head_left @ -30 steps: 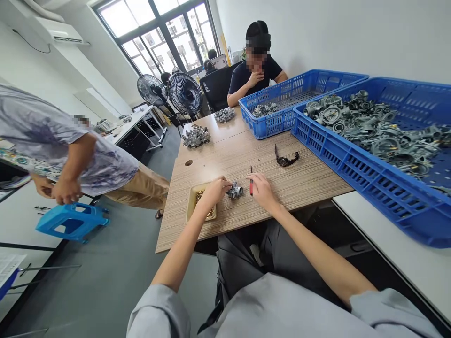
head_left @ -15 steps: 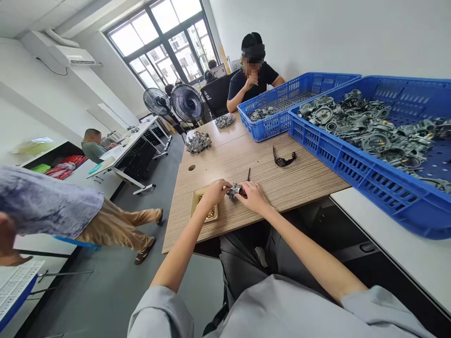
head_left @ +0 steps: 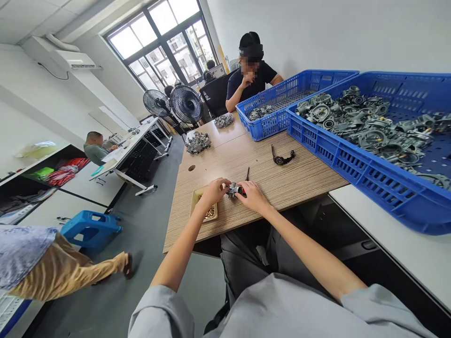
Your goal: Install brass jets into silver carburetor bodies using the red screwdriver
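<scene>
My left hand and my right hand meet over the near part of the wooden table. Both are closed on a small grey metal casting held between them, just above the tabletop. A red-handled screwdriver shows at my right fingers, its dark shaft pointing away from me; whether my right hand grips it I cannot tell. Under my left wrist lies a shallow tan tray with small brass parts in it.
A black wristwatch lies farther out on the table. Two blue crates with grey castings stand at the right. Piles of castings lie far left. A person sits opposite; another walks past a blue stool at left.
My right hand came left from beside the screwdriver and joined my left hand on the casting. The walking person went further left and down out of view, leaving the blue stool on the floor.
</scene>
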{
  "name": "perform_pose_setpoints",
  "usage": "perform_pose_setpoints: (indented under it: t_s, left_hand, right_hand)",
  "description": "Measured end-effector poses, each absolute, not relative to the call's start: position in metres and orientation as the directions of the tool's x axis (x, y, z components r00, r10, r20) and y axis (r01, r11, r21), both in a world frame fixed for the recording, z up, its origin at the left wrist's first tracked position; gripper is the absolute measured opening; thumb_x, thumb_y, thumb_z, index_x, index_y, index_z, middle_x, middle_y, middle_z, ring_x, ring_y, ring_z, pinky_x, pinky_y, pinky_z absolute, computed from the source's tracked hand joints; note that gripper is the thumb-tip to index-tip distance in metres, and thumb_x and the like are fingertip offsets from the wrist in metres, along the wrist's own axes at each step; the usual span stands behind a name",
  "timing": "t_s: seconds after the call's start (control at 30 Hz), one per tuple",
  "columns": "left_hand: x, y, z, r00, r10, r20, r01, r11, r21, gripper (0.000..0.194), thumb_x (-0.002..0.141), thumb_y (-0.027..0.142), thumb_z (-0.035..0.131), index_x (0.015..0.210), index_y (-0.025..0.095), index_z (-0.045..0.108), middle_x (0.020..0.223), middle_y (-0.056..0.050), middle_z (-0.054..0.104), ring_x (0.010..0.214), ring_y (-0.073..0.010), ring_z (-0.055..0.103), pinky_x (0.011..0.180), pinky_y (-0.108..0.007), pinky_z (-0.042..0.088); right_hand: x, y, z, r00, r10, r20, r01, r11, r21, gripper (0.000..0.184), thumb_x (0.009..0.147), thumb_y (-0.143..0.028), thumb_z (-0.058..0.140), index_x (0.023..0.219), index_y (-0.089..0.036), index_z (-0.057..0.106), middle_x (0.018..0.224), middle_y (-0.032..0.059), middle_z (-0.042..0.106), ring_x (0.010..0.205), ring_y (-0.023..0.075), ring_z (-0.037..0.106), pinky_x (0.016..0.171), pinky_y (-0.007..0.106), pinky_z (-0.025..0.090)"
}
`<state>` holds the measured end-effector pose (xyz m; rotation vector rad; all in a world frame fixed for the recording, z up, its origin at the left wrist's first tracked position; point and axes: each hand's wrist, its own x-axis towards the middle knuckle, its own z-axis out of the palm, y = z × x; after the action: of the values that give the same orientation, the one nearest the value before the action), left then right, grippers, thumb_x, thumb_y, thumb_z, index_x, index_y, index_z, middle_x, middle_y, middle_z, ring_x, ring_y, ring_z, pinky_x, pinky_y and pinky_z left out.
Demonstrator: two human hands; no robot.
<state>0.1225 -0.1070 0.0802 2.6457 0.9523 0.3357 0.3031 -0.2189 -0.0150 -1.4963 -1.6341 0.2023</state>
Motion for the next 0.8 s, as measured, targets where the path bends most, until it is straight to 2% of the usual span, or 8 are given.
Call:
perform_pose_setpoints:
  t_s: [0.17, 0.27, 0.4, 0.53, 0.7, 0.8]
  left_hand:
    - [0.122, -0.105, 0.08, 0.73, 0.674, 0.117, 0.61, -0.719, 0.334, 0.018, 0.095, 0.021, 0.077, 0.112, 0.016, 0.08, 0.112, -0.009, 0.075, 0.079, -0.0155, 0.065, 0.087, -0.032, 0.054]
    - [0.119, -0.103, 0.082, 0.749, 0.654, 0.102, 0.593, -0.732, 0.336, 0.013, 0.1, 0.025, 0.071, 0.107, 0.018, 0.08, 0.108, -0.008, 0.074, 0.083, -0.0172, 0.065, 0.089, -0.032, 0.054]
    - [0.11, -0.1, 0.088, 0.755, 0.649, 0.092, 0.595, -0.737, 0.322, 0.02, 0.105, 0.023, 0.058, 0.11, 0.019, 0.076, 0.107, -0.008, 0.077, 0.095, -0.0214, 0.069, 0.092, -0.034, 0.053]
    - [0.107, -0.102, 0.092, 0.708, 0.706, 0.023, 0.673, -0.684, 0.28, 0.017, 0.103, 0.026, 0.062, 0.109, 0.02, 0.076, 0.103, -0.007, 0.08, 0.094, -0.0219, 0.072, 0.087, -0.032, 0.052]
    - [0.118, -0.11, 0.09, 0.603, 0.798, -0.004, 0.781, -0.589, 0.208, 0.031, 0.103, 0.044, 0.064, 0.091, 0.019, 0.079, 0.094, -0.011, 0.081, 0.087, -0.0237, 0.071, 0.078, -0.032, 0.048]
    - [0.127, -0.117, 0.088, 0.512, 0.859, -0.023, 0.849, -0.502, 0.168, 0.035, 0.101, 0.046, 0.066, 0.081, 0.02, 0.079, 0.086, -0.011, 0.081, 0.081, -0.023, 0.071, 0.073, -0.031, 0.044]
  right_hand:
    - [0.303, -0.219, -0.014, 0.115, 0.868, 0.483, 0.732, 0.254, -0.632, 0.031, 0.104, -0.028, 0.074, 0.132, -0.018, 0.067, 0.131, 0.0151, 0.075, 0.121, 0.0311, 0.067, 0.106, 0.044, 0.05]
    - [0.303, -0.219, -0.014, 0.115, 0.869, 0.48, 0.73, 0.254, -0.635, 0.032, 0.104, -0.028, 0.074, 0.133, -0.018, 0.067, 0.132, 0.0151, 0.075, 0.123, 0.0316, 0.067, 0.108, 0.044, 0.049]
    - [0.303, -0.218, -0.016, 0.12, 0.867, 0.484, 0.725, 0.257, -0.639, 0.032, 0.104, -0.029, 0.073, 0.134, -0.019, 0.067, 0.131, 0.0144, 0.075, 0.121, 0.0319, 0.066, 0.107, 0.045, 0.05]
    - [0.304, -0.217, -0.019, 0.12, 0.861, 0.495, 0.718, 0.269, -0.642, 0.031, 0.104, -0.029, 0.072, 0.134, -0.019, 0.067, 0.13, 0.0142, 0.074, 0.122, 0.0325, 0.065, 0.107, 0.046, 0.05]
    - [0.304, -0.217, -0.021, 0.117, 0.859, 0.499, 0.72, 0.273, -0.638, 0.03, 0.105, -0.031, 0.069, 0.133, -0.019, 0.067, 0.13, 0.0147, 0.074, 0.121, 0.0328, 0.065, 0.107, 0.046, 0.051]
    - [0.304, -0.217, -0.02, 0.119, 0.858, 0.499, 0.718, 0.273, -0.641, 0.031, 0.105, -0.031, 0.069, 0.133, -0.019, 0.067, 0.129, 0.0148, 0.074, 0.12, 0.0325, 0.065, 0.107, 0.046, 0.05]
